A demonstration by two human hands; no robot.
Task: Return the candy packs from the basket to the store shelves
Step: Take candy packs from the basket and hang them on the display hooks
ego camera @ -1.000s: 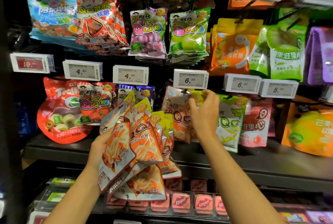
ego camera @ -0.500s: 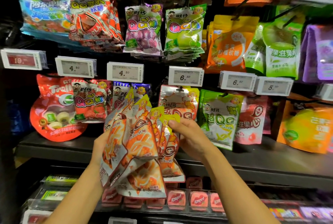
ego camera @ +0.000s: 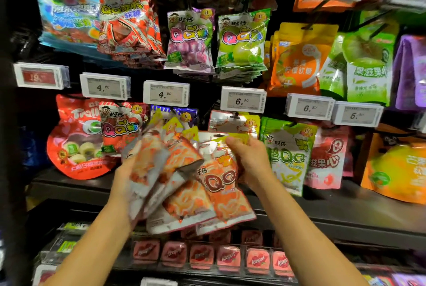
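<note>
Head view, store shelves [ego camera: 143, 184] with hanging candy bags; left to right.

Far left, middle row: red round bag [ego camera: 76, 145] hangs low, its bottom edge near the shelf's front edge. Red price tag [ego camera: 39, 76] above it. Just right of it, a red QQ pack [ego camera: 119, 128] under a white 4.20 tag [ego camera: 105, 87].

Left hand [ego camera: 123, 177]: fingers curled round a fanned bundle of orange packs [ego camera: 170, 182], gripping the bundle from its left side. Most of the hand is hidden behind the packs; blur here, so finger detail cannot be read. The bundle is held in the air in front of the middle row, its lower corners hanging below the shelf's front edge.

Right hand [ego camera: 251, 161]: thumb and fingers pinch the yellow top corner of one orange QQ pack [ego camera: 221, 184], the rightmost of the fan. That pack overlaps the bundle's right edge; whether it is free of the left hand's grip I cannot tell.

Behind the right hand, one orange pack on the hook [ego camera: 232, 122] hangs under the 6.50 tag [ego camera: 243, 101]. To its right, green QQ packs [ego camera: 288, 154], then a pink pack [ego camera: 327, 159].

Bottom row, below the shelf's front edge: pink boxes [ego camera: 228, 258] stand side by side.
</note>
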